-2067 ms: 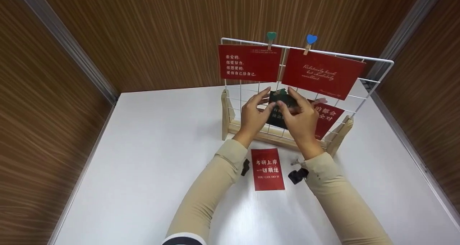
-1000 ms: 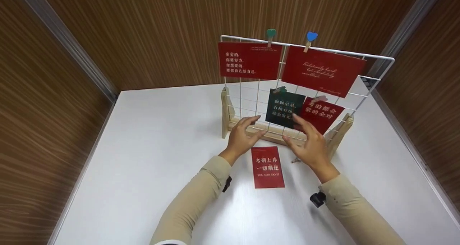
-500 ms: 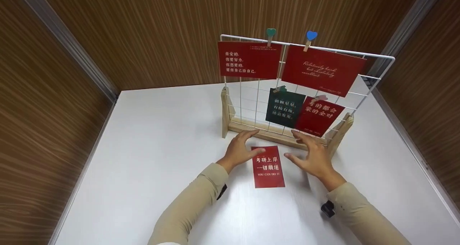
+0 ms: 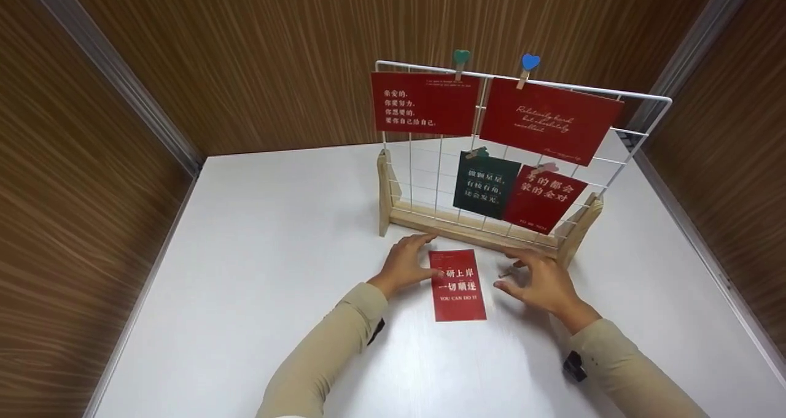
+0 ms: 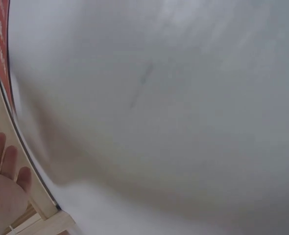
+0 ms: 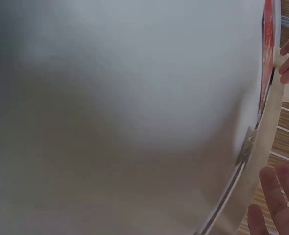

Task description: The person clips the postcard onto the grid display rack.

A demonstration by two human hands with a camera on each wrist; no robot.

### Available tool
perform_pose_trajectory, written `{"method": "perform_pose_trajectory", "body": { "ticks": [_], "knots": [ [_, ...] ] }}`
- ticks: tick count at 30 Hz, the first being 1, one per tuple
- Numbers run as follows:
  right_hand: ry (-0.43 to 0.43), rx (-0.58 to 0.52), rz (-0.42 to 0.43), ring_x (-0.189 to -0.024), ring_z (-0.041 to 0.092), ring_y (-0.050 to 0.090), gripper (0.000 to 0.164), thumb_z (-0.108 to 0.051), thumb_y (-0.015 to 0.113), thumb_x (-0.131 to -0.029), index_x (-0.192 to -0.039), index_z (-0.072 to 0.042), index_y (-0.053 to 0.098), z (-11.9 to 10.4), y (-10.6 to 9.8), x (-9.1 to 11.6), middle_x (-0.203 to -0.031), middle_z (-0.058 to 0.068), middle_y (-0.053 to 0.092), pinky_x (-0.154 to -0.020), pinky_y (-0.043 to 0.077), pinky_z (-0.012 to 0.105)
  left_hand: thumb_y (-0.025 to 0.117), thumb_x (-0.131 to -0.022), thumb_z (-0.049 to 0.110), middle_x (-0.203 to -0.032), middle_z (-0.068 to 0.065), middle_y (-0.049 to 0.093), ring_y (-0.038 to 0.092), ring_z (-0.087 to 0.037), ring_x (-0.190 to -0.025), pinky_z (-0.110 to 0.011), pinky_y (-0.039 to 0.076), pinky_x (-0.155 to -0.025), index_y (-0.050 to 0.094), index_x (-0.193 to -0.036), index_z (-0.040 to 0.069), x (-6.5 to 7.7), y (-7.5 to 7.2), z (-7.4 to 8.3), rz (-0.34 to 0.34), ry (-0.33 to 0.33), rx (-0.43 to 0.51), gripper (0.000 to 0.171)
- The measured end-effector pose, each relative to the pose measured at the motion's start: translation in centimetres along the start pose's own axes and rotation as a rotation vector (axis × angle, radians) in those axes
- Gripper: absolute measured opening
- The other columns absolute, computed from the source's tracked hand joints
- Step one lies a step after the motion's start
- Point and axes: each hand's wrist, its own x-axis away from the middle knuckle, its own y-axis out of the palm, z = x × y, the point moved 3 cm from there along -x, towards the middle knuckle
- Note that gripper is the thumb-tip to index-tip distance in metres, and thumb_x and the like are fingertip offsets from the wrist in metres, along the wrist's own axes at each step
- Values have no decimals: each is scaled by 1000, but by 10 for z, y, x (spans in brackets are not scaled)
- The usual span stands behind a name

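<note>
A red card (image 4: 459, 307) with white lettering lies on the white table in front of the rack. My left hand (image 4: 405, 266) is at its left side, thumb over the card's edge; contact cannot be told. To the right of the card, my right hand (image 4: 543, 283) is spread beside a small wooden clip (image 4: 506, 273), partly hidden by the fingers. In the right wrist view the clip (image 6: 246, 147) lies near the rack's base, apart from the right hand (image 6: 281, 203). Neither hand holds anything. The left wrist view shows the left hand's fingers (image 5: 8, 161) loosely bent.
Behind the hands stands a white wire grid rack (image 4: 424, 166) on a wooden base (image 4: 454, 231). Two larger red cards (image 4: 424, 108) hang on top under heart clips (image 4: 530, 62). Lower down hang a green card (image 4: 486, 185) and a red card (image 4: 543, 203). Wood-grain walls (image 4: 276, 68) surround the table.
Both hands have let go of the clipped green card, which hangs on the grid. They have come down and toward me to either side of the red card on the table.
</note>
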Motion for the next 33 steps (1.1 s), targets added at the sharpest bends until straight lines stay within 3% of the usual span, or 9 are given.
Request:
{"method": "perform_pose_trajectory", "body": {
  "ticks": [6,12,21,33],
  "knots": [
    [37,-3,-40,-95,24,63,62,-33,82,-73,-129,-18,59,8,2,3,-110,4,66,-79,49,53,84,-72,29,-131,-3,56,46,-22,-123,-38,32,-106,49,-140,13,3,4,-2,-19,-28,4,78],
    [37,-9,-50,-95,25,63,50,-26,79,-76,-121,-12,63,10,2,3,-109,6,68,-81,50,53,84,-72,29,-131,-2,56,45,-21,-124,-38,30,-107,49,-139,14,3,8,-5,-26,-47,-17,77],
    [-3,18,-67,-82,19,59,37,-10,77,-74,-110,-4,70,12,4,1,-96,4,66,-72,51,43,84,-70,30,-128,-3,58,47,-22,-122,-39,32,-105,52,-136,12,3,10,-7,12,1,-98,76],
    [-4,-6,-83,-78,18,58,26,0,75,-74,-100,-4,73,18,9,1,-89,3,67,-72,52,39,84,-71,27,-123,1,60,46,-19,-121,-36,31,-103,54,-135,13,4,12,-7,12,14,-79,72]
  ]
}}
